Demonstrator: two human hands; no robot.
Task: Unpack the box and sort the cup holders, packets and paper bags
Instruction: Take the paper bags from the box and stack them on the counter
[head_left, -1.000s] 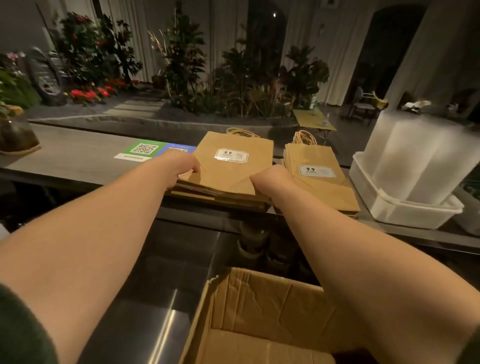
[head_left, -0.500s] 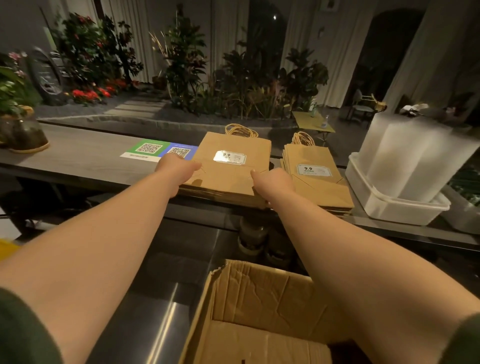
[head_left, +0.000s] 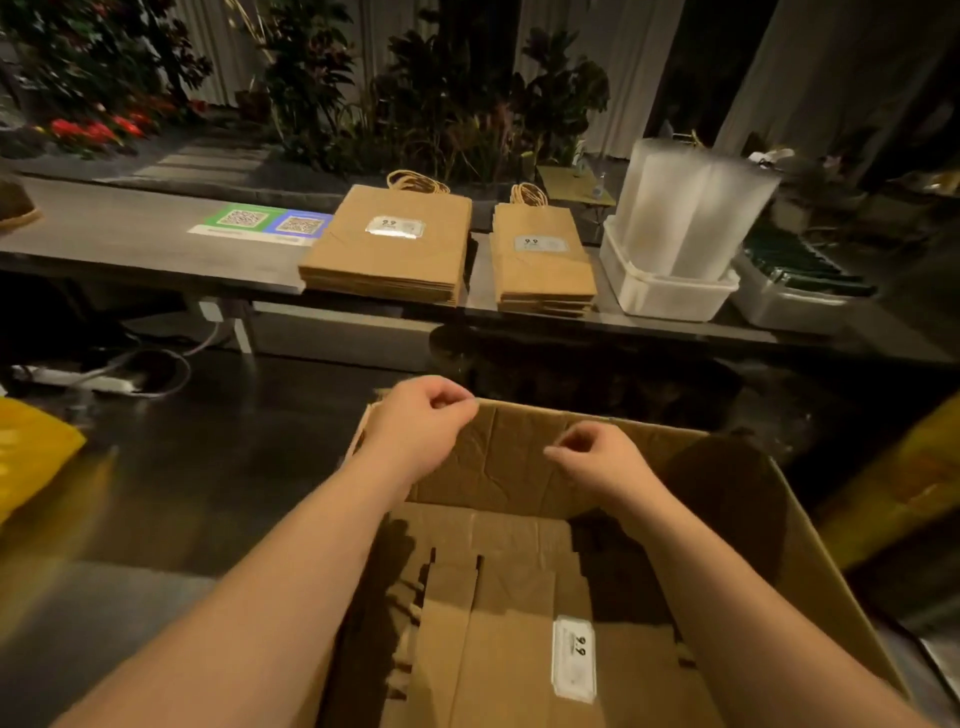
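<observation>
Dark plants (head_left: 311, 78) and pale curtains are seen at the back of the room, far past the fingers, and a long grey surface (head_left: 130, 239) is set between them and the box (head_left: 519, 447). Both hands are held over the far wall of the open box. The fingers (head_left: 452, 402) of the left hand (head_left: 415, 431) and of the right hand (head_left: 602, 462) are loosely curled, and nothing is held in them. More paper bags (head_left: 509, 623) are laid flat in the box, below the fingers and nearer to the person. These bags could be fanned out and dropped if only the top few are pinched. The two stacks beyond the fingers are set right at the near edge of the surface, so they could be knocked off if more bags are put down crookedly. Bags could also be put on the wrong stack if their size is not checked. One box and two hands are counted. Two stacks are counted: one big stack (head_left: 389, 249) ahead of the left fingers and one small stack (head_left: 540, 260) ahead of the right fingers. The bags in each stack, and those in the box, cannot be counted, though one white label (head_left: 574, 660) is seen in the box. Far to the right of the fingers two tubs are counted: a white tub (head_left: 670, 296) with one frosted bundle (head_left: 691, 208) in it, and a grey tub (head_left: 779, 309) with dark green things that cannot be made out. One card (head_left: 260, 224) with two code squares is seen left of the big stack.
</observation>
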